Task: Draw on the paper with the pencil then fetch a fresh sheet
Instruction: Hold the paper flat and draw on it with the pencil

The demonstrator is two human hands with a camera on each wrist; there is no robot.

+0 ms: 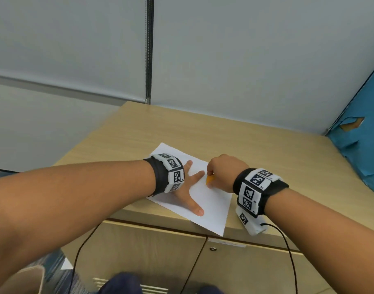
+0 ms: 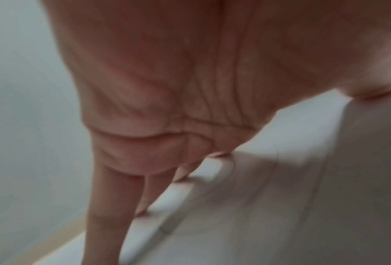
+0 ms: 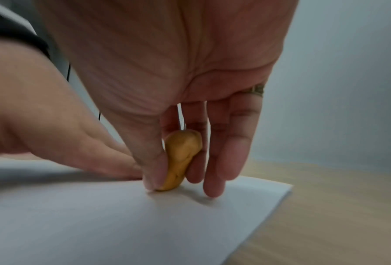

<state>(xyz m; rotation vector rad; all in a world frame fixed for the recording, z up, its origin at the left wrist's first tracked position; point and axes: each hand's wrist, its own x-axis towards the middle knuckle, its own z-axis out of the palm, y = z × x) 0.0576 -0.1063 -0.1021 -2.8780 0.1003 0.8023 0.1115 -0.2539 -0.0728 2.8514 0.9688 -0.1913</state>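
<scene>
1. Fingers of the right hand curl down, thumb and forefinger pinching a stubby orange pencil whose lower end touches the paper; the other fingertips rest just beside it
2. Left hand lies flat with fingers spread, pressing the sheet onto the wooden cabinet top, its forefinger tip close to the pencil
3. Judged from this, the drawing step is in hand; no marks are visible yet
4. Next comes a steady stroke across the sheet under light pressure, the flat hand keeping it from sliding; no fresh sheet is in view
</scene>
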